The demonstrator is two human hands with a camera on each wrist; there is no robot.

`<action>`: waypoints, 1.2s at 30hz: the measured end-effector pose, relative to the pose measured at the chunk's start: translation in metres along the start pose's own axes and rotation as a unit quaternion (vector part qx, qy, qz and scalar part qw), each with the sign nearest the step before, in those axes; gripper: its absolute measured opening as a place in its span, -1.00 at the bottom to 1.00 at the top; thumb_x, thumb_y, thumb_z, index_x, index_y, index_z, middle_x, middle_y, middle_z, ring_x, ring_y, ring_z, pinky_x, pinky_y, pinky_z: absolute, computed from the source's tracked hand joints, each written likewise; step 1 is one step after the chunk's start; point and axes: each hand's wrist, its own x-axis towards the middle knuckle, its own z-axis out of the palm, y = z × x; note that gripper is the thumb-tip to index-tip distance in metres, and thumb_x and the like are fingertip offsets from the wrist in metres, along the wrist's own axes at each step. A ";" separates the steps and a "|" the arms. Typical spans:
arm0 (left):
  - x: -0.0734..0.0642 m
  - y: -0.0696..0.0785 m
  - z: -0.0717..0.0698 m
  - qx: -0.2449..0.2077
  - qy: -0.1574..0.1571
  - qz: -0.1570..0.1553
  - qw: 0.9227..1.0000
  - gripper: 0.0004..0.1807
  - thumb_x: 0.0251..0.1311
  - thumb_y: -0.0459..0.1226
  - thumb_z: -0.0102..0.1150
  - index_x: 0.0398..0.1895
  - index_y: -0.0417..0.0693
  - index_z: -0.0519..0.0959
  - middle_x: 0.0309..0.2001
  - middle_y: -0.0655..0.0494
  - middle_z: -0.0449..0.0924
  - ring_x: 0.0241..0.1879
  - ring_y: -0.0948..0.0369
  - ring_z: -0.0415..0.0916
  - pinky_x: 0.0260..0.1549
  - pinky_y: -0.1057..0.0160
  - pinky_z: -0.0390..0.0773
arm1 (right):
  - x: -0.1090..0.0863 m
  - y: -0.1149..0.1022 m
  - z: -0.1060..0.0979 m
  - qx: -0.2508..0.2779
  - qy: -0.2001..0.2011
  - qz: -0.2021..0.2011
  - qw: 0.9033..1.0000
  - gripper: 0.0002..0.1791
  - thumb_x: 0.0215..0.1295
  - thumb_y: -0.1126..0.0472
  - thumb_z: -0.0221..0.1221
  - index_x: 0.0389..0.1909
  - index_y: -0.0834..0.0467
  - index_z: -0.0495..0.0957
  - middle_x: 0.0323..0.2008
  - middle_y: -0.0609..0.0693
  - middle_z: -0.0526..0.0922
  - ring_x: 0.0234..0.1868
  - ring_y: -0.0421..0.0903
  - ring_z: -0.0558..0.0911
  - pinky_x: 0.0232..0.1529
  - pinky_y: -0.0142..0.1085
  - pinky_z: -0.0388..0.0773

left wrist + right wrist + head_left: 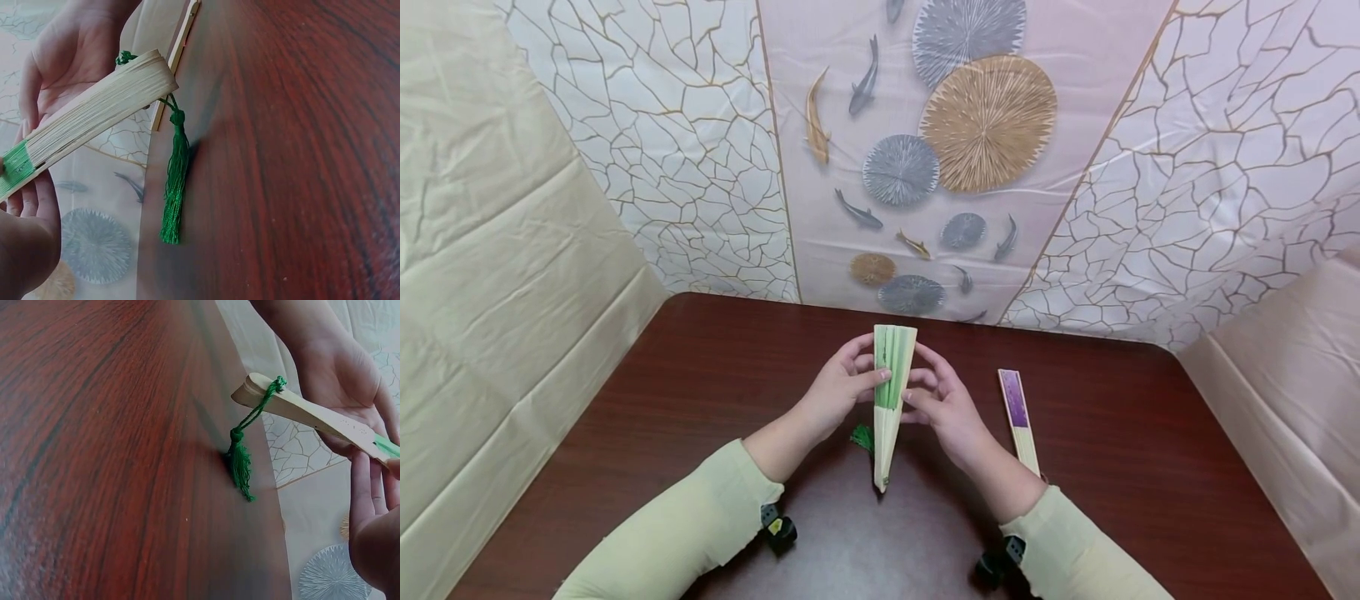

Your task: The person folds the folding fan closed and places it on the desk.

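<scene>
A green folding fan [892, 367], nearly folded, stands with its pale wooden pivot end pointing down toward me. My left hand [838, 387] grips its left side, the thumb lying on the green leaf. On the other side my right hand [947, 408] pinches the fan's edge between thumb and fingers. From the pivot hangs a green tassel [175, 187] on a cord; the right wrist view shows the cord's knot [279, 384] at the pivot. A second folding fan [1015, 408], purple with pale ribs, lies folded on the table beside my right forearm, which hides its lower end.
The dark red wooden table [700, 367] spreads under both arms. Behind it hangs a patterned cloth [700, 167] with fish and round leaf shapes. Beige cloth [497, 292] drapes the left side, and more beige cloth [1292, 400] the right.
</scene>
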 end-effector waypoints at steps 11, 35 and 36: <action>-0.001 0.001 0.001 0.026 -0.003 -0.002 1.000 -0.37 0.33 -0.41 0.16 0.45 -0.06 0.25 0.10 -0.18 0.57 -0.11 0.10 0.63 -0.09 -0.05 0.65 | -0.002 -0.003 0.003 -0.012 0.004 0.002 1.000 -0.22 0.33 0.52 0.05 0.52 0.02 0.12 -0.04 0.14 0.51 -0.20 -0.09 0.68 -0.20 -0.04 0.70; -0.005 0.006 0.005 0.072 0.026 -0.022 0.997 -0.45 0.41 -0.34 0.10 0.44 0.02 0.34 0.06 -0.10 0.61 -0.12 0.08 0.66 -0.28 0.08 0.72 | -0.001 -0.004 0.009 -0.085 0.017 0.011 0.996 -0.19 0.30 0.47 0.17 0.50 -0.07 0.18 -0.11 0.19 0.52 -0.23 -0.07 0.64 -0.29 0.04 0.69; -0.005 0.008 0.005 0.071 0.025 -0.023 0.997 -0.47 0.43 -0.33 0.08 0.44 0.01 0.34 0.07 -0.11 0.61 -0.09 0.07 0.66 -0.27 0.07 0.72 | -0.001 -0.004 0.008 -0.088 0.020 0.013 0.996 -0.19 0.30 0.47 0.17 0.50 -0.07 0.18 -0.13 0.18 0.52 -0.24 -0.07 0.64 -0.29 0.05 0.69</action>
